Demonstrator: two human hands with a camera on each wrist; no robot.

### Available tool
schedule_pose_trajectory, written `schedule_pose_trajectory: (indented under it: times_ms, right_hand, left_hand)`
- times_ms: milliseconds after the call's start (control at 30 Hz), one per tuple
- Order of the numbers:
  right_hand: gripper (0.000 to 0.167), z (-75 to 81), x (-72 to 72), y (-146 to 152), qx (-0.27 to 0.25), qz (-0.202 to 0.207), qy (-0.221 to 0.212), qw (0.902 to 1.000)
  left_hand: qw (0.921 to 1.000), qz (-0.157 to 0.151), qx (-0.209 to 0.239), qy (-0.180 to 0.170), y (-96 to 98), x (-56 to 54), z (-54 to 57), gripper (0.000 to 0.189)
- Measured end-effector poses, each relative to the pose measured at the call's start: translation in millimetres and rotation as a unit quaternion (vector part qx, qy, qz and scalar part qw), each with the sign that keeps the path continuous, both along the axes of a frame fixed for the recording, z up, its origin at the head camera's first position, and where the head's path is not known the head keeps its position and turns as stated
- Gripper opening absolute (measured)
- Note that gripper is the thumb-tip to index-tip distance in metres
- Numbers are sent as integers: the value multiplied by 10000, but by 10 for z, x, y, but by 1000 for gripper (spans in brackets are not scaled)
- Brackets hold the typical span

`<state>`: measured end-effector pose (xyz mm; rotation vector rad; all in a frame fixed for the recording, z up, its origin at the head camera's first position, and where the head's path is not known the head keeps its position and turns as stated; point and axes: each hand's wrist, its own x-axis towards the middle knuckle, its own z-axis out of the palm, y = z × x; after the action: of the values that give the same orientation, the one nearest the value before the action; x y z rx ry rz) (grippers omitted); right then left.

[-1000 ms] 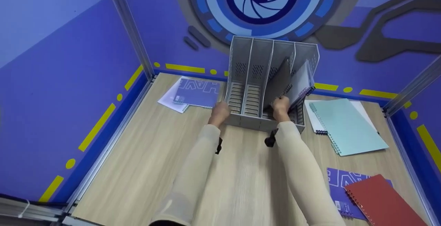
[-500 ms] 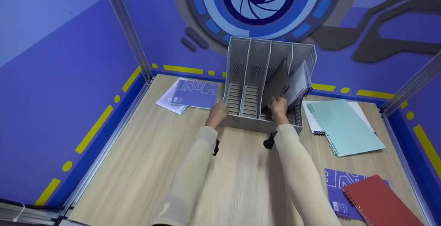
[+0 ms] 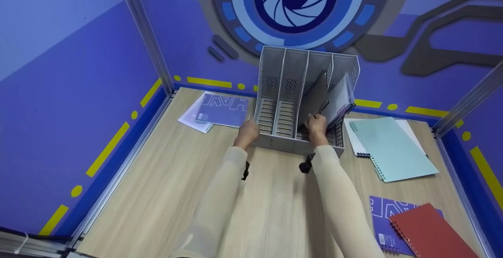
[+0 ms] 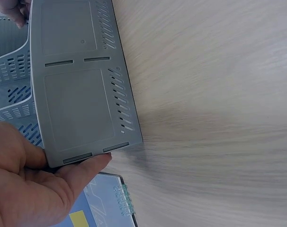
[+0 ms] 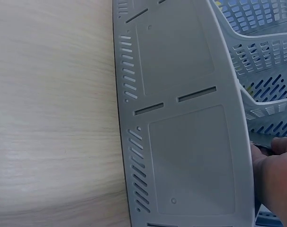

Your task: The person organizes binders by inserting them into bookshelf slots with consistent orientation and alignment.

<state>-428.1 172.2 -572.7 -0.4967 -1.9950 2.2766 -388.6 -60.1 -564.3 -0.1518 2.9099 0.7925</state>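
A grey file organizer [image 3: 283, 143] with a row of upright compartments stands against the back wall. My left hand [image 3: 247, 133] grips its front left corner; in the left wrist view, the fingers [image 4: 89, 170] lie along the end of the front panel [image 4: 79, 109]. Inside the third compartment from the left, my right hand [image 3: 316, 127] holds the lower edge of a dark grey spiral notebook [image 3: 315, 94], which leans to the right. Lighter spiral notebooks [image 3: 338, 100] lean in the rightmost compartment. The right wrist view shows that hand [image 5: 278, 177] partly hidden behind the front panel.
Left of the organizer, a purple notebook [image 3: 224, 109] overlaps a white one [image 3: 190, 119]. On the right lie a mint green spiral notebook [image 3: 395, 150] over a white one [image 3: 351, 132], and a red notebook [image 3: 434, 230] over a purple one [image 3: 383, 224]. Metal rails [image 3: 145, 34] edge the table.
The head view has shifted slightly. Both hands, the dark notebook and the organizer keep nearly the same places relative to one another.
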Motion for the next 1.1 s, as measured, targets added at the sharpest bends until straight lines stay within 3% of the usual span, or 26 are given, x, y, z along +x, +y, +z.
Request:
schedule_pose_trajectory:
  times_ms: [267, 467, 633, 767, 833, 1100]
  right_hand:
    - [18, -13, -16, 10, 65, -101, -15, 9999]
    - [24, -29, 7, 2, 974, 81, 43, 9952]
    - [39, -14, 97, 25, 2060, 484, 69, 9773]
    - [48, 50, 268, 104, 2342, 826, 104, 9686]
    - [50, 97, 393, 163, 2197, 952, 194, 9707]
    - [46, 234, 1019, 490, 2049, 1114, 735, 9696]
  left_hand:
    - [9999, -41, 111, 44, 6, 5, 16, 35]
    - [9998, 3, 157, 89, 3, 10, 20, 34]
    - [9999, 1, 132, 93, -5, -1, 8, 34]
    - [10000, -64, 4, 35, -10, -37, 24, 31]
    - [9999, -91, -116, 23, -13, -52, 20, 31]
    - [9996, -271, -18, 10, -29, -15, 21, 30]
